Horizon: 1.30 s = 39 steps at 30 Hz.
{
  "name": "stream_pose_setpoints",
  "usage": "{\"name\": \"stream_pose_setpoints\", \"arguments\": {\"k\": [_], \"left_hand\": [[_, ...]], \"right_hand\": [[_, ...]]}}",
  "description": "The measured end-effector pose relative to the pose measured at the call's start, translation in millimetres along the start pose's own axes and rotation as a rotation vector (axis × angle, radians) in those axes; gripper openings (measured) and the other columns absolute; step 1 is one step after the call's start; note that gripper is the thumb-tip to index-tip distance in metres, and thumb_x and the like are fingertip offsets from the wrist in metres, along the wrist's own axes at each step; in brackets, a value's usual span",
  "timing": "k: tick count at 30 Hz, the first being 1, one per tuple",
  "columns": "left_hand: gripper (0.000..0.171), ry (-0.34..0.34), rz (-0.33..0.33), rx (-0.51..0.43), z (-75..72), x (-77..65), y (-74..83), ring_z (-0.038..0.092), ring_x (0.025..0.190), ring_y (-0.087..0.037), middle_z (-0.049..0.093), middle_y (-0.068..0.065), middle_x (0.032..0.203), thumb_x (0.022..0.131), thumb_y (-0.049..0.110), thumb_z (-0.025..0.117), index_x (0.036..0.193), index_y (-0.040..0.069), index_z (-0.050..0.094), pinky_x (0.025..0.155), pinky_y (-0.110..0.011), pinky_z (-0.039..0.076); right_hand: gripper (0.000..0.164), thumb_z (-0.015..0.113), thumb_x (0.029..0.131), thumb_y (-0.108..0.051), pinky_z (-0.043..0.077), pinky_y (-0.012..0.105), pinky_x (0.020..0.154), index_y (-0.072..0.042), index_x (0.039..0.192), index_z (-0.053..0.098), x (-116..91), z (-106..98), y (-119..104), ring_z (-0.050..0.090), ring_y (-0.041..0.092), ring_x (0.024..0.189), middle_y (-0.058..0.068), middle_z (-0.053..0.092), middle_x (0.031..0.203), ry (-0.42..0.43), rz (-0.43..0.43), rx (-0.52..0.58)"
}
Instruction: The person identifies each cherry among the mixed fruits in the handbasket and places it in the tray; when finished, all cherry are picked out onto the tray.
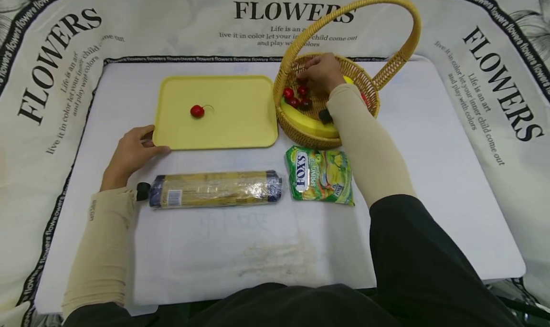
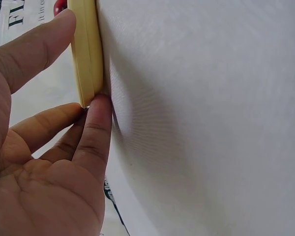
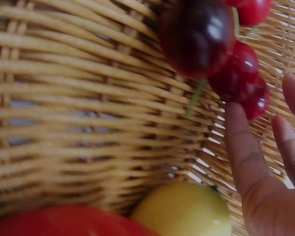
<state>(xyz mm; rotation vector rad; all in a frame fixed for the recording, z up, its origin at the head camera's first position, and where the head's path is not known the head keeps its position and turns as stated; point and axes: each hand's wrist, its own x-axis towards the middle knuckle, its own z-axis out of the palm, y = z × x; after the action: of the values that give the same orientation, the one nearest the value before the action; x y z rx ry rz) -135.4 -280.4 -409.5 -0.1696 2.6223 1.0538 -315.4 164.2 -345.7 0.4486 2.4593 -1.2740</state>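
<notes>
My left hand [image 1: 133,150] grips the near left corner of a yellow tray [image 1: 240,126]. In the left wrist view its thumb lies on the tray rim [image 2: 86,54], with fingertips at the underside. One red cherry [image 1: 197,111] with a stem lies on the tray. My right hand [image 1: 324,73] reaches inside a wicker basket [image 1: 296,138]. In the right wrist view a fairly straight finger [image 3: 246,147] touches the red cherries [image 3: 241,64], beside a darker cherry [image 3: 196,37]. A banana [image 1: 307,124] curves along the basket's near side.
A yellow round fruit [image 3: 184,209] and a red item [image 3: 69,223] are also in the basket, whose tall handle [image 1: 356,3] arches overhead. A packet of spaghetti [image 1: 219,188] and a green FOX'S candy bag [image 1: 320,175] lie nearer on the white table [image 1: 451,198].
</notes>
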Motion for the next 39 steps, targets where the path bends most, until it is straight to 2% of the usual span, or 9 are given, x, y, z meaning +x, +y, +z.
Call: {"name": "stream_pose_setpoints", "arguments": {"k": [2, 5, 9, 13, 17, 22, 25, 32, 39], "left_hand": [[0.093, -0.001, 0.004, -0.005, 1.4, 0.4, 1.2, 0.046, 0.131, -0.047, 0.036, -0.032, 0.152, 0.089, 0.032, 0.077, 0.155, -0.004, 0.023, 0.109, -0.056, 0.043], [0.093, 0.002, 0.013, 0.003, 2.2, 0.9, 1.9, 0.047, 0.13, -0.047, 0.036, -0.031, 0.152, 0.088, 0.032, 0.077, 0.155, -0.004, 0.023, 0.109, -0.056, 0.043], [0.093, 0.007, 0.014, 0.009, 2.0, 1.1, 2.3, 0.047, 0.13, -0.047, 0.035, -0.031, 0.153, 0.088, 0.033, 0.077, 0.155, -0.004, 0.024, 0.108, -0.058, 0.043], [0.091, 0.002, 0.021, -0.005, 3.5, 2.0, 4.0, 0.047, 0.13, -0.046, 0.037, -0.031, 0.151, 0.088, 0.03, 0.077, 0.155, -0.004, 0.024, 0.108, -0.056, 0.044], [0.093, -0.009, 0.02, 0.003, 3.6, 2.2, 3.6, 0.047, 0.131, -0.047, 0.036, -0.031, 0.152, 0.088, 0.034, 0.077, 0.155, -0.003, 0.024, 0.108, -0.057, 0.044], [0.094, 0.0, 0.009, 0.007, 1.0, -1.7, -0.2, 0.047, 0.129, -0.048, 0.036, -0.032, 0.152, 0.088, 0.036, 0.076, 0.155, -0.003, 0.023, 0.107, -0.058, 0.043], [0.094, 0.0, 0.005, 0.003, 0.6, -4.3, -2.7, 0.048, 0.128, -0.048, 0.037, -0.032, 0.151, 0.088, 0.036, 0.076, 0.156, -0.003, 0.022, 0.107, -0.058, 0.044], [0.092, 0.014, 0.022, -0.008, 1.0, -3.4, -2.0, 0.05, 0.127, -0.046, 0.04, -0.031, 0.15, 0.089, 0.033, 0.076, 0.155, -0.004, 0.024, 0.106, -0.056, 0.045], [0.091, 0.015, 0.031, 0.003, 1.4, -3.6, 0.7, 0.049, 0.128, -0.046, 0.039, -0.032, 0.15, 0.089, 0.034, 0.075, 0.154, -0.005, 0.025, 0.106, -0.056, 0.045]], "right_hand": [[0.016, 0.077, 0.088, -0.019, 0.053, 0.026, 0.065, -0.011, 0.091, 0.063, 2.6, 0.7, 4.4, 0.059, 0.015, 0.08, 0.001, 0.067, 0.098, -0.011, 0.019, 0.038], [0.019, 0.08, 0.085, -0.019, 0.05, 0.024, 0.06, -0.012, 0.086, 0.062, 7.8, 1.5, 9.5, 0.056, 0.013, 0.073, -0.003, 0.064, 0.088, -0.006, 0.018, 0.032], [0.02, 0.081, 0.084, -0.019, 0.051, 0.024, 0.068, -0.014, 0.089, 0.063, 12.6, 3.3, 12.9, 0.056, 0.012, 0.079, -0.005, 0.06, 0.091, 0.018, -0.007, -0.036], [0.019, 0.078, 0.087, -0.021, 0.052, 0.025, 0.076, -0.016, 0.097, 0.064, 11.0, 0.7, 17.1, 0.057, 0.012, 0.088, -0.005, 0.058, 0.097, 0.035, -0.078, -0.152], [0.022, 0.074, 0.089, -0.02, 0.052, 0.026, 0.08, -0.013, 0.108, 0.065, 2.2, -10.3, 17.7, 0.056, 0.012, 0.092, -0.006, 0.058, 0.1, 0.004, -0.185, -0.144], [0.026, 0.075, 0.088, -0.011, 0.054, 0.029, 0.082, -0.005, 0.112, 0.066, -16.3, -25.7, 8.8, 0.058, 0.013, 0.086, -0.002, 0.061, 0.096, -0.066, -0.336, 0.071], [0.027, 0.076, 0.086, -0.007, 0.057, 0.026, 0.082, -0.004, 0.111, 0.067, -31.9, -32.0, 6.0, 0.059, 0.013, 0.085, -0.001, 0.063, 0.096, -0.085, -0.395, 0.14], [0.033, 0.078, 0.085, -0.009, 0.049, 0.023, 0.079, -0.006, 0.117, 0.07, -76.1, -40.9, 7.7, 0.058, 0.012, 0.092, -0.005, 0.065, 0.1, -0.072, -0.524, 0.092], [0.033, 0.078, 0.08, -0.001, 0.053, 0.02, 0.079, 0.001, 0.113, 0.072, -118.6, -23.6, 16.5, 0.059, 0.015, 0.099, -0.002, 0.063, 0.105, -0.125, -0.691, 0.165]]}}
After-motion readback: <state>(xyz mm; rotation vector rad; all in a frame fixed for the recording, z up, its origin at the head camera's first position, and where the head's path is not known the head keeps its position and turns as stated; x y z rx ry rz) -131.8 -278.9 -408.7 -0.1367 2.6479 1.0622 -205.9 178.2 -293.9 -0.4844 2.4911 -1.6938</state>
